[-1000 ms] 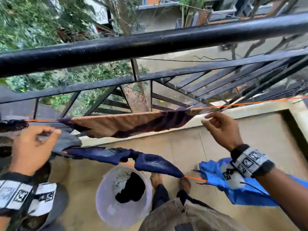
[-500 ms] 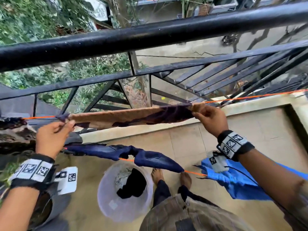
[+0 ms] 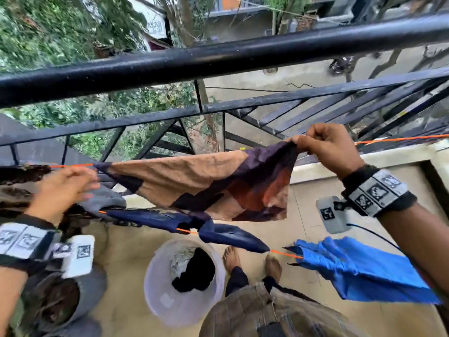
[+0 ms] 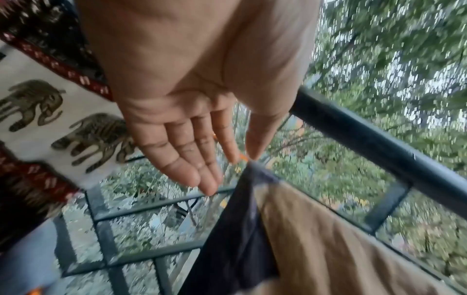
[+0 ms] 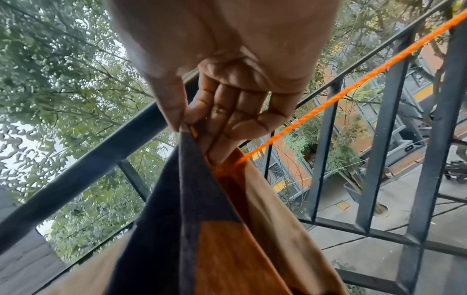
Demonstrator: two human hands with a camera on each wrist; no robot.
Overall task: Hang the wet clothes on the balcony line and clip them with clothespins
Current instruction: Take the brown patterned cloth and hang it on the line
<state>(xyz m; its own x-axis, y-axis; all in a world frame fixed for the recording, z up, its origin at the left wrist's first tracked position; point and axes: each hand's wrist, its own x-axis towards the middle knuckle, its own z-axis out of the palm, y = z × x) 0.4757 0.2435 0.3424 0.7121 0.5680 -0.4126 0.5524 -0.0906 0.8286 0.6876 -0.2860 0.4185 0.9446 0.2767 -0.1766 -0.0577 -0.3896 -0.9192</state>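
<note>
- Since half a second ago, the right hand has lifted its corner of the patchwork cloth, which now hangs lower and wider on the far orange clothesline.
- Right hand pinches that corner at the line; left hand is off the cloth, fingers straight and together, just beside its other corner.
- Two orange lines: the near clothesline carries one navy garment and one blue garment.
- One white bucket on the floor holds dark clothes, beside two bare feet.
- One elephant-print cloth hangs left; black railing beyond.
</note>
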